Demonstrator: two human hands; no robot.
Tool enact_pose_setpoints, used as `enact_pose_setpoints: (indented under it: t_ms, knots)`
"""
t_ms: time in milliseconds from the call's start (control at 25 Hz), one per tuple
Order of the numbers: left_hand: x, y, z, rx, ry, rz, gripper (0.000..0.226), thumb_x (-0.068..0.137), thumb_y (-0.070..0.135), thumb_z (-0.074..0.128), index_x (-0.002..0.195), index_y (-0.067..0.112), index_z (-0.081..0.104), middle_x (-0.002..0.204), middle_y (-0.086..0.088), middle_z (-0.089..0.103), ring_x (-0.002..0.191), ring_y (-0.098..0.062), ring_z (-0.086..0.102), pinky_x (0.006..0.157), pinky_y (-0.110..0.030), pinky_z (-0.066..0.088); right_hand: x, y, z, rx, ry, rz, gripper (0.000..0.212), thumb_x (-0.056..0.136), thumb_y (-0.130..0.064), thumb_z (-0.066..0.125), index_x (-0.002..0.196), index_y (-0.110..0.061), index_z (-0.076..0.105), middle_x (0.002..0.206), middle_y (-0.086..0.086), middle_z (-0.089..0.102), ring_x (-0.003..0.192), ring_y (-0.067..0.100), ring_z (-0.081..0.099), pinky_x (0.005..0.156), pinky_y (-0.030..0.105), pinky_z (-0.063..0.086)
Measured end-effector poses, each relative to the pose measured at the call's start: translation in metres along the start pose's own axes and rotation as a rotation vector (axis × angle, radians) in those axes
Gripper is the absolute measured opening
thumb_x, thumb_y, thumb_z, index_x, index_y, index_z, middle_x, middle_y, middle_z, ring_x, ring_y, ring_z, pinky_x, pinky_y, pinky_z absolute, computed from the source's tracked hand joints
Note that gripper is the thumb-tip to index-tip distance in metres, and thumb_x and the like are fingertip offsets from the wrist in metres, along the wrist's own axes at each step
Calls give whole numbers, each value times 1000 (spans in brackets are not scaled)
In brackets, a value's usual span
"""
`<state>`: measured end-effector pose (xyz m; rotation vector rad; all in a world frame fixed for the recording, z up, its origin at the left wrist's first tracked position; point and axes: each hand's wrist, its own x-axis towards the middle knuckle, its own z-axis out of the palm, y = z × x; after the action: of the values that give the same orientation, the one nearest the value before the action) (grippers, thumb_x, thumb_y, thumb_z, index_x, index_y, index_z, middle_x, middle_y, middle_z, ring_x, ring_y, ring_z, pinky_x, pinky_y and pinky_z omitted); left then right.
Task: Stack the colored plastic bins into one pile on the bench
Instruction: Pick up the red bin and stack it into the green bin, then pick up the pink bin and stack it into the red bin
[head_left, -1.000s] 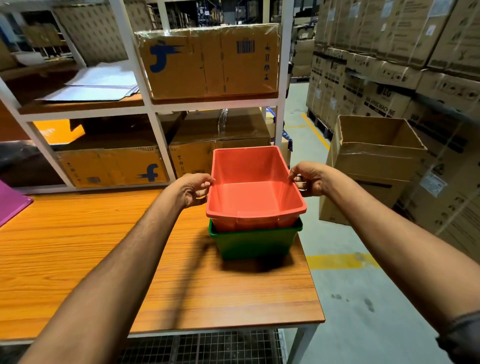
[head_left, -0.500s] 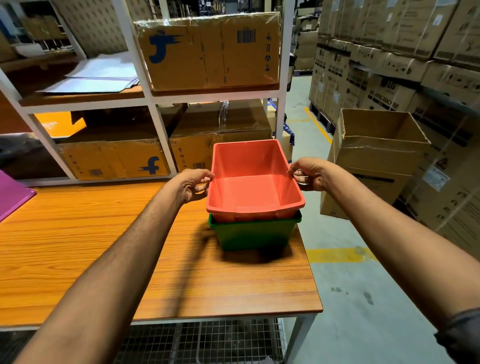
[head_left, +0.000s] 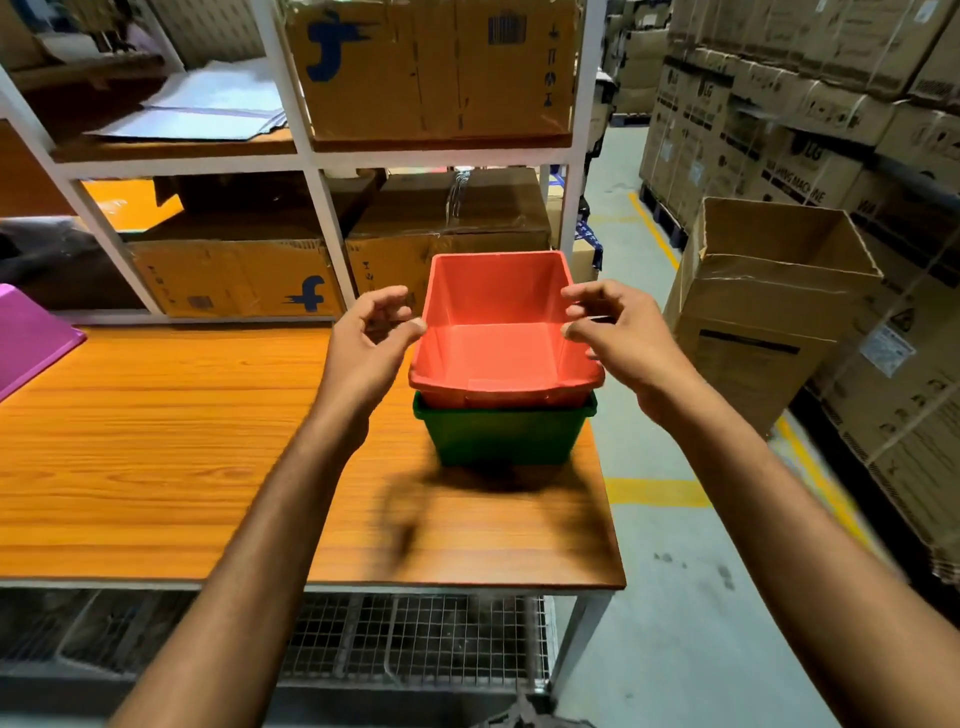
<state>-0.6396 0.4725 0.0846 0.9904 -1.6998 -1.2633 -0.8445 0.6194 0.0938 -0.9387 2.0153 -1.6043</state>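
A red plastic bin (head_left: 498, 353) sits nested inside a green bin (head_left: 501, 436) at the right end of the wooden bench (head_left: 156, 457). My left hand (head_left: 371, 348) hovers just off the red bin's left rim, fingers spread and holding nothing. My right hand (head_left: 618, 338) is beside the right rim, also with fingers apart and off the plastic. A purple bin (head_left: 28, 338) shows partly at the bench's far left edge.
White shelving (head_left: 311, 156) with cardboard boxes (head_left: 431, 67) stands behind the bench. An open cardboard box (head_left: 769, 291) stands on the floor to the right, before stacked cartons (head_left: 810, 104). The bench's right edge lies close beside the bins. A wire rack (head_left: 415, 639) sits below.
Both hands have let go of the red bin's rims and drawn back toward me with fingers spread. The red bin stays seated in the green one.
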Motion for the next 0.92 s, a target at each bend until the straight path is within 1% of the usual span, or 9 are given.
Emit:
enact_pose_setpoints:
  t_ms: [120,240,360,480,560,640,720,840,920]
  knots:
    - [-54,-4,-3,173,44,184,43,95,26,69,136,34,58,117,14,64,103,-1,62,72,-15,52,-40,5,4,-52,-89,-110,33,90,-9,70,118,-25,69,104,-4,69,97,10,67,77,26,58]
    - [-105,-22,-9,432,111,301,40,94,32,67,133,36,59,117,18,65,102,-6,63,73,-27,50,-80,16,12,-56,-180,-211,27,89,-17,74,114,-27,71,97,-8,70,89,10,68,83,26,57]
    - [-155,-46,-20,602,148,276,41,94,32,67,135,30,60,121,13,66,108,-12,61,81,-33,49,-118,34,31,-32,-253,-194,26,87,-17,77,111,-26,72,94,-5,70,88,19,67,81,33,55]
    - [-205,-70,-40,672,132,160,45,95,35,66,140,30,57,130,14,63,120,-11,56,94,-36,49,-160,50,59,-49,-337,-173,26,87,-19,77,111,-29,71,93,-7,69,83,15,65,68,39,53]
    - [-234,-84,-60,687,134,78,49,96,38,64,144,32,53,138,15,59,126,-11,53,98,-39,48,-188,58,79,-91,-420,-181,27,88,-24,77,113,-32,69,95,-10,67,85,10,65,63,31,52]
    - [-258,-97,-86,721,150,24,51,97,40,62,147,33,50,143,15,56,130,-10,51,100,-43,48,-215,61,101,-161,-481,-206,29,89,-30,75,116,-35,67,98,-14,66,90,7,65,71,28,54]
    - [-282,-108,-120,739,176,-20,52,97,41,61,148,35,48,144,16,55,132,-8,49,101,-44,48,-244,58,128,-220,-510,-243,29,89,-35,73,118,-38,66,101,-19,65,93,4,64,78,30,56]
    - [-313,-121,-180,744,216,-77,54,97,42,61,148,40,46,144,21,53,134,-5,48,105,-38,45,-286,45,177,-230,-544,-275,29,91,-39,70,118,-41,64,103,-21,62,98,2,61,83,29,54]
    - [-332,-131,-232,778,236,-93,52,96,41,63,146,40,48,143,20,54,135,-6,48,105,-36,42,-316,35,219,-226,-560,-306,27,91,-35,71,117,-38,65,101,-19,62,98,4,62,83,30,53]
